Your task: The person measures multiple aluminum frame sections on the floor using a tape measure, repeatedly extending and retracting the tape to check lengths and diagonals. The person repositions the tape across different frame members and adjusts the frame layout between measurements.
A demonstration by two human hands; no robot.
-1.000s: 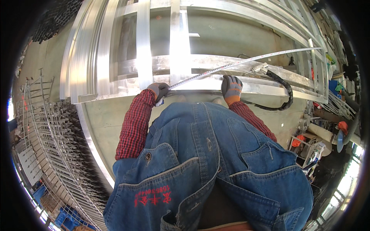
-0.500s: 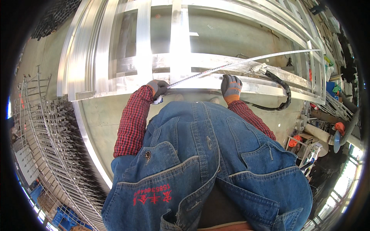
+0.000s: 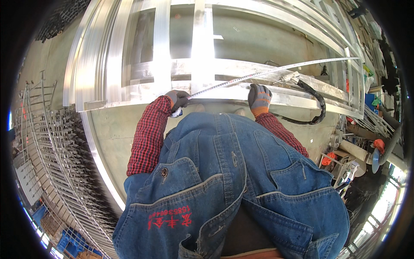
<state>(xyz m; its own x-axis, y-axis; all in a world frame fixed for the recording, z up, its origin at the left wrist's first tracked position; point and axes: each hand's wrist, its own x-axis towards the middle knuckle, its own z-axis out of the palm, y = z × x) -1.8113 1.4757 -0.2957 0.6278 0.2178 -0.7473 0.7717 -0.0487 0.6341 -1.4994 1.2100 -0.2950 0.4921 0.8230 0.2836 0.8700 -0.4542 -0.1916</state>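
Observation:
My left hand [image 3: 177, 99], in a grey and orange work glove, is closed around a tape measure at the near edge of a shiny metal frame. The tape's pale blade [image 3: 252, 74] runs out from it, slanting over the frame to the far right. Part of a whitish case [image 3: 177, 113] shows below the fingers. My right hand [image 3: 259, 99], gloved alike, rests with curled fingers on the frame's near bar [image 3: 297, 97], apart from the blade. What its fingers hold, if anything, is hidden. A metal-tipped tool [image 3: 288, 78] with a black hose lies just right of it.
Long metal bars [image 3: 116, 52] lie across the frame's left side. Its black hose [image 3: 321, 105] curves over the near edge on the right. A rack of metal pieces [image 3: 64, 151] stands to my left. Pipes and an orange object [image 3: 328, 158] crowd the right side.
Both hands keep their places, and the tape blade remains stretched across the frame. The view has shifted very slightly.

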